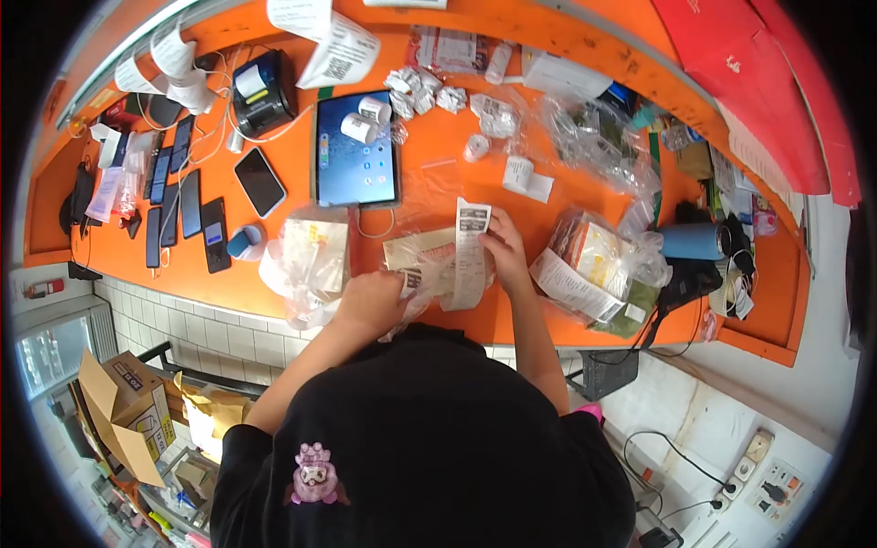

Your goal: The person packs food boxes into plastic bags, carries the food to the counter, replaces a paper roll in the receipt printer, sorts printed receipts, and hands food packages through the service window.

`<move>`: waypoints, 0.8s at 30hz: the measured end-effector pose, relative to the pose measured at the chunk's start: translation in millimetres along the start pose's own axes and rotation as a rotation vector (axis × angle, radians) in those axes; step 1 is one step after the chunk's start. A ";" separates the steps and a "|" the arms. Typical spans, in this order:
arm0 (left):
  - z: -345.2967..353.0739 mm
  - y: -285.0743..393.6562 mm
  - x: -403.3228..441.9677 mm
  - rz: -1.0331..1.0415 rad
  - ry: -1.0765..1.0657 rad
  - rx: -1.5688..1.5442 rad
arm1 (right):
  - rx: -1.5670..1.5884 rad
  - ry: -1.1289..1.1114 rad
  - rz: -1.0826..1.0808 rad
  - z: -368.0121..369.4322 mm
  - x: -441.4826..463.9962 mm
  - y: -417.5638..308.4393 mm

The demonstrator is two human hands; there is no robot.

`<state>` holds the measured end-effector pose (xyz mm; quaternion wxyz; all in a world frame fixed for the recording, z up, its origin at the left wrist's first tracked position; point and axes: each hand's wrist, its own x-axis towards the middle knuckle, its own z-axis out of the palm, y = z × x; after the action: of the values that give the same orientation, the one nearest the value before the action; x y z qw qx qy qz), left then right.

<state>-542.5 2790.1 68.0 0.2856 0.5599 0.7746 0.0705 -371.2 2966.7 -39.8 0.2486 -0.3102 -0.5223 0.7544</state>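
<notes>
Between my hands, near the front edge of the orange table, lies a clear plastic bag [434,260] with a paper package inside. My left hand [373,304] is closed on the gathered plastic at the bag's left side. A long printed receipt [470,260] hangs down over the bag's right part, its upper end pinched by the fingers of my right hand [504,247]. Another bagged package [313,256] stands to the left of my left hand. On the right sits a third bag [594,265] with a receipt on it.
Behind the bags lies a tablet [356,151] with paper rolls on it. Several phones [190,203] and a black printer [263,91] are at the left. Crumpled plastic [598,137] and a blue bottle [692,241] are at the right.
</notes>
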 end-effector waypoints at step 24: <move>-33.7 -17.1 -8.8 0.041 -0.046 -0.283 | -0.620 0.530 -0.367 13.2 -3.9 -23.4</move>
<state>-572.4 2783.0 91.7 0.3779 0.5312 0.7386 0.1720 -376.9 2963.4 -13.5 0.3990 -0.4550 -0.6883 0.3999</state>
